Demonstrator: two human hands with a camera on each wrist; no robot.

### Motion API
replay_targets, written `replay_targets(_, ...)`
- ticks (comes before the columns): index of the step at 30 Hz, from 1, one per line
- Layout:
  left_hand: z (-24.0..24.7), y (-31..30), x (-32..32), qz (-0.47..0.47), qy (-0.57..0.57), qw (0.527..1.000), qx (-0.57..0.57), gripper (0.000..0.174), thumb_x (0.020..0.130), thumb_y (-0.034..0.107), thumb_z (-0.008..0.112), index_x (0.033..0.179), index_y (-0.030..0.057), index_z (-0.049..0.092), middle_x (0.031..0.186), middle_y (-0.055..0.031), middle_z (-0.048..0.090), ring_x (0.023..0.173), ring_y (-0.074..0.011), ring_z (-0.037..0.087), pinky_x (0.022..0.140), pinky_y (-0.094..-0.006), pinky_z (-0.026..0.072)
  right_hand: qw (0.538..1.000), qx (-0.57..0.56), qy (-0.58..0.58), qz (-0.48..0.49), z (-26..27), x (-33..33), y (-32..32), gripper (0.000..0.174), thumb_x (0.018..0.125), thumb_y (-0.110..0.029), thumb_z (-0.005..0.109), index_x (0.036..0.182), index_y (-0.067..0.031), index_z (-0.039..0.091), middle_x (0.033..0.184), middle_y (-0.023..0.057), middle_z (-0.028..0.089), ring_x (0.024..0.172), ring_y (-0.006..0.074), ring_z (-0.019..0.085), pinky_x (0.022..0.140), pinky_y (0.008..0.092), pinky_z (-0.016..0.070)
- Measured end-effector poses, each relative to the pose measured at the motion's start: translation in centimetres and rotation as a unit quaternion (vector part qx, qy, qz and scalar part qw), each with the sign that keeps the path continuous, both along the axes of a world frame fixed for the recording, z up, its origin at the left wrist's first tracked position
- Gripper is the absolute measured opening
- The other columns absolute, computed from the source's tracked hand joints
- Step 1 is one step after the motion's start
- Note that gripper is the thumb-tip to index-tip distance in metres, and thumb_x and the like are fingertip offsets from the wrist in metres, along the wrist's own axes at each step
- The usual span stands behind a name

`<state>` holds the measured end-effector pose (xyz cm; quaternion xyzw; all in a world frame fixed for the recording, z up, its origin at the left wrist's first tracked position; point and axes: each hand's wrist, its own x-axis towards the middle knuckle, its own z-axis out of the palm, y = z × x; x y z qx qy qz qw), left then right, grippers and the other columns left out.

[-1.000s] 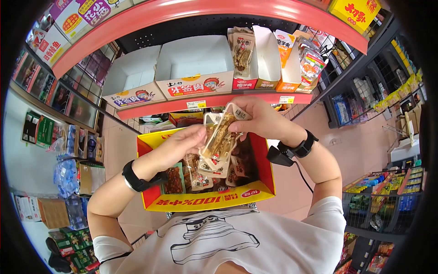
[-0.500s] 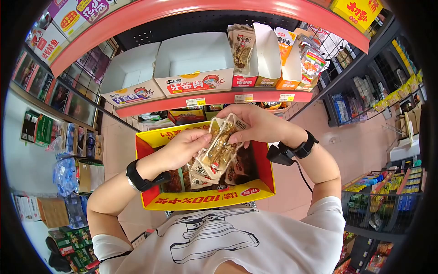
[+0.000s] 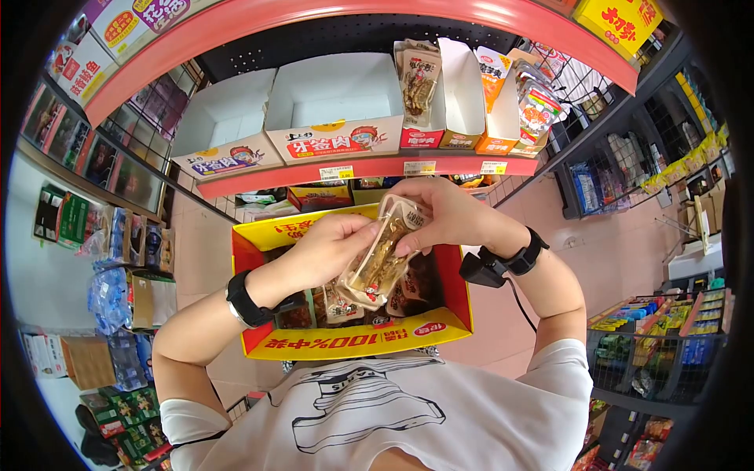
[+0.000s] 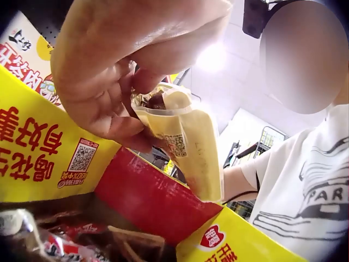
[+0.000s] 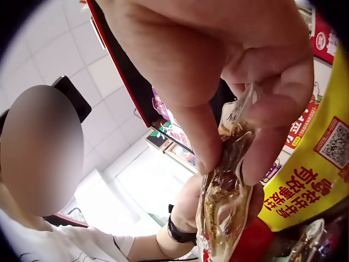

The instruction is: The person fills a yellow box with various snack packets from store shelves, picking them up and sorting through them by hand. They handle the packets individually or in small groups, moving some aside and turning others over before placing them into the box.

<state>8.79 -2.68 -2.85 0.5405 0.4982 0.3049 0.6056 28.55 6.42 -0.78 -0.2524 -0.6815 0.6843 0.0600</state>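
Both hands hold a small stack of clear-fronted snack packets [image 3: 375, 263] over a yellow and red carton. My right hand [image 3: 441, 213] grips the upper end, its thumb across the front and its fingers behind. At the left edge of the stack my left hand [image 3: 334, 242] pinches with thumb and fingers. The left wrist view shows the pale back of a packet [image 4: 199, 153] with a printed square code. In the right wrist view, brown food shows through the packet's clear film [image 5: 226, 196]. More packets [image 3: 343, 308] lie inside the carton [image 3: 357, 339], partly hidden beneath the stack.
A red-edged shelf [image 3: 369, 169] stands just ahead, bearing white open display boxes [image 3: 334, 102] and a box with upright packets [image 3: 421, 82]. Goods racks [image 3: 660, 334] stand to the right. Bottles in blue wrap [image 3: 110, 302] and cartons stand at the left.
The packets, fanned apart a second ago, now lie nearly in line as one stack. My left hand has shifted slightly to the right along with them. The right hand has stayed around their upper end.
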Motion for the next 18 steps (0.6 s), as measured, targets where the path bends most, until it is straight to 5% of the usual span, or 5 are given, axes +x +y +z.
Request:
replay_targets(6, 0.2, 0.1, 0.1, -0.014, -0.003, 1.0, -0.003, 0.038, 0.096, 0.03, 0.045, 0.085, -0.0026, 0.062, 0.07, 0.0005, 0.058, 0.064, -0.0039, 0.049, 0.061, -0.0215, 0.0435, 1.0, -0.013, -0.016, -0.021, -0.1, 0.7, 0.0, 0.041, 0.067, -0.003, 0.078, 0.103, 0.0025, 0.059, 0.088, 0.0029, 0.063, 0.078, 0.0079, 0.06, 0.064, 0.0217, 0.0505)
replay_targets(9, 0.4, 0.1, -0.2, -0.003, -0.045, 0.999, -0.019, 0.037, 0.096, 0.031, 0.046, 0.092, -0.0017, 0.062, 0.077, -0.0011, 0.062, 0.07, -0.0052, 0.054, 0.066, -0.0219, 0.045, 0.996, 0.077, -0.03, -0.017, 0.2, 1.3, 0.4, 0.038, 0.069, -0.004, 0.077, 0.102, 0.0022, 0.061, 0.087, 0.003, 0.064, 0.077, 0.0073, 0.06, 0.065, 0.0217, 0.0509)
replay_targets(11, 1.3, 0.0, -0.6, 0.03, -0.092, 0.995, -0.001, 0.036, 0.095, 0.031, 0.046, 0.101, -0.0008, 0.061, 0.09, -0.0032, 0.064, 0.08, -0.008, 0.058, 0.072, -0.0236, 0.0466, 0.99, 0.087, 0.037, -0.102, 1.5, 1.9, 0.6, 0.029, 0.072, -0.01, 0.075, 0.097, -0.0008, 0.063, 0.076, -0.0009, 0.063, 0.062, 0.0041, 0.055, 0.054, 0.0189, 0.0464)
replay_targets(17, 0.4, -0.4, -4.0, -0.011, -0.015, 1.0, 0.025, 0.027, 0.093, 0.022, 0.051, 0.111, 0.0021, 0.056, 0.103, -0.0042, 0.06, 0.093, -0.0107, 0.057, 0.082, -0.0256, 0.0456, 0.931, 0.185, 0.099, -0.3, 3.6, 5.4, 6.4, 0.024, 0.076, -0.012, 0.072, 0.095, -0.0002, 0.063, 0.076, -0.0007, 0.064, 0.067, 0.0053, 0.057, 0.058, 0.0206, 0.0461)
replay_targets(18, 0.4, -0.5, -4.2, -0.032, -0.004, 0.999, -0.003, 0.025, 0.092, 0.018, 0.053, 0.11, 0.0024, 0.056, 0.103, -0.0037, 0.06, 0.094, -0.0102, 0.056, 0.082, -0.0252, 0.0456, 0.889, 0.314, 0.038, -0.331, 3.8, 5.8, 7.7, 0.025, 0.076, -0.013, 0.072, 0.095, -0.0001, 0.064, 0.076, 0.001, 0.065, 0.067, 0.0065, 0.059, 0.06, 0.0216, 0.0466)
